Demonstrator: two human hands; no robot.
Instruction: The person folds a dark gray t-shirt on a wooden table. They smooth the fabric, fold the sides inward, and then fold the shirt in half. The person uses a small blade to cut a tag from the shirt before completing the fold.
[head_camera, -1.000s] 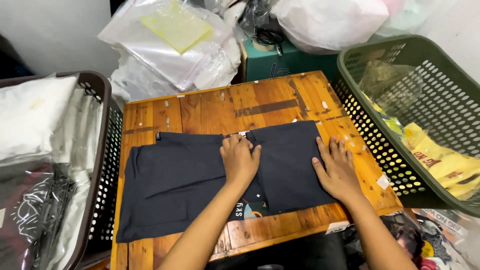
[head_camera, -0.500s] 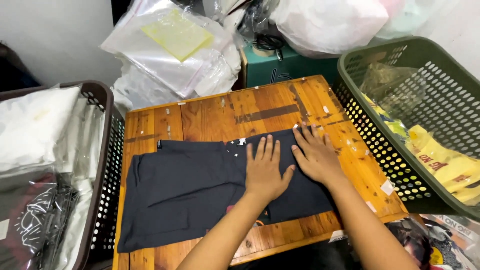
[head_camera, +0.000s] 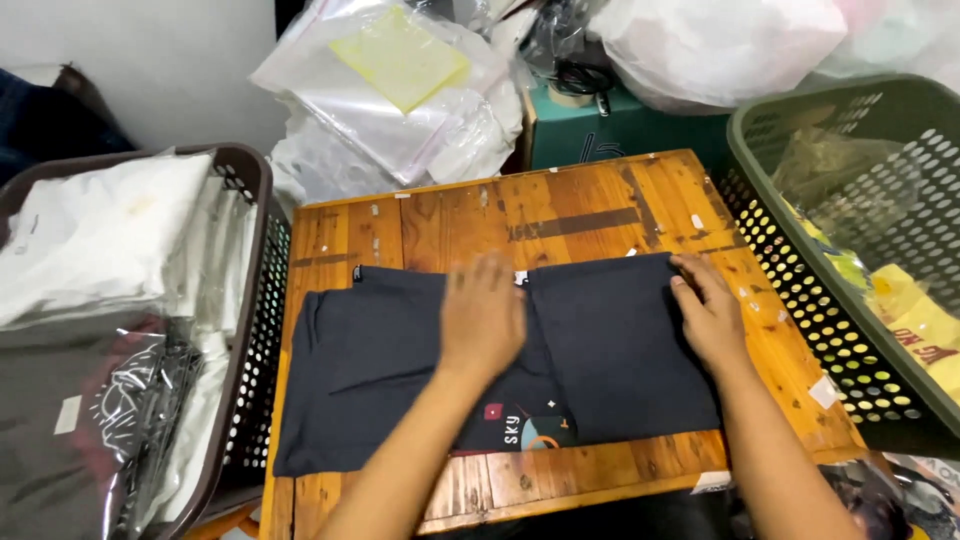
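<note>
dark shirt (head_camera: 600, 350) spread flat mid table (head_camera: 420, 215), left hand (head_camera: 482, 318) open, palm down on shirt centre, right hand (head_camera: 708, 318) open, flat on shirt's right edge, green basket (head_camera: 800, 150) right of table

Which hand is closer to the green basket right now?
Right. The right hand lies flat on the right edge of the dark garment, beside the green basket. The left hand presses the garment's middle, farther off.
</note>
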